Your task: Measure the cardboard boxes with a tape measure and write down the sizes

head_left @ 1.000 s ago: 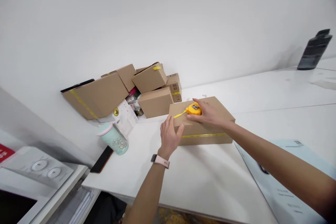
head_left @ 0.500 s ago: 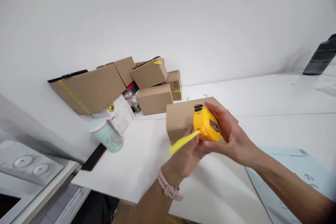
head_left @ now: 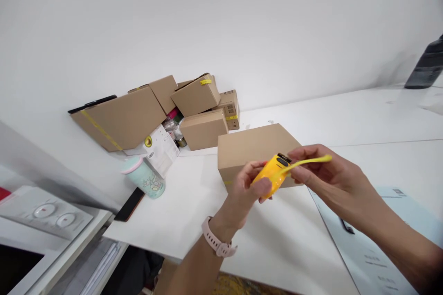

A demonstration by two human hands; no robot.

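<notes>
My left hand (head_left: pixel 246 190), with a pink watch on its wrist, is closed round a yellow tape measure (head_left: pixel 270 175) held in the air above the white table (head_left: pixel 263 235). My right hand (head_left: pixel 330 177) pinches the yellow tape end (head_left: pixel 311 161) and holds it pulled out to the right of the case. Just behind both hands lies a closed cardboard box (head_left: pixel 254 147) with a yellow strip along its front.
Several cardboard boxes (head_left: pixel 166 110) are piled against the wall at the back left. A mint cup with a pink lid (head_left: pixel 143 177) lies beside a black phone (head_left: pixel 129 204) and a white card (head_left: pixel 159 150). A pale blue sheet (head_left: pixel 387 244) lies at right.
The tape measure was lifted off the box. It passed from my right hand to my left, and my right hand now pulls the tape out to the right.
</notes>
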